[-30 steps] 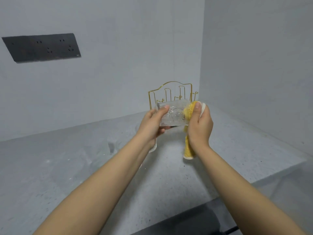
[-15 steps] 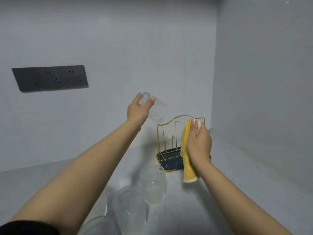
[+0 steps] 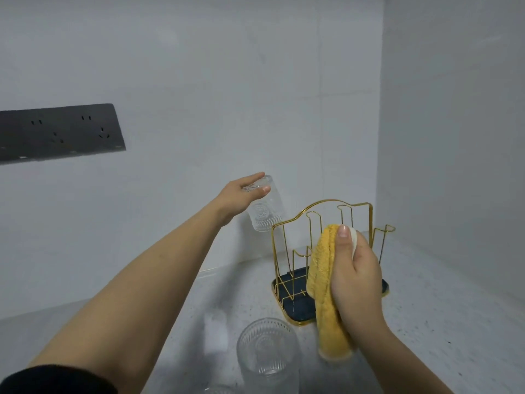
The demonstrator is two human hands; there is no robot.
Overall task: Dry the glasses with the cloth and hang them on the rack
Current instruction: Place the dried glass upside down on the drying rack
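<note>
My left hand (image 3: 240,196) grips a clear ribbed glass (image 3: 265,213) by its base, mouth down, in the air just left of and above the rack. The gold wire rack (image 3: 335,220) stands on a dark blue drip tray (image 3: 295,309) near the corner; its pegs are bare. My right hand (image 3: 355,268) holds a folded yellow cloth (image 3: 326,285) in front of the rack, and the cloth hangs down over the tray's front. Another ribbed glass (image 3: 267,354) stands upright on the counter below, near the bottom edge.
The grey speckled counter (image 3: 440,322) runs to a white back wall and a side wall on the right. A dark socket panel (image 3: 56,132) is fixed on the back wall at left. The rim of a further glass (image 3: 218,390) shows at the bottom edge.
My left hand pulled the glass out of the cloth, turned it mouth down and carried it towards the rack. My right hand kept the cloth and stayed in front of the rack.
</note>
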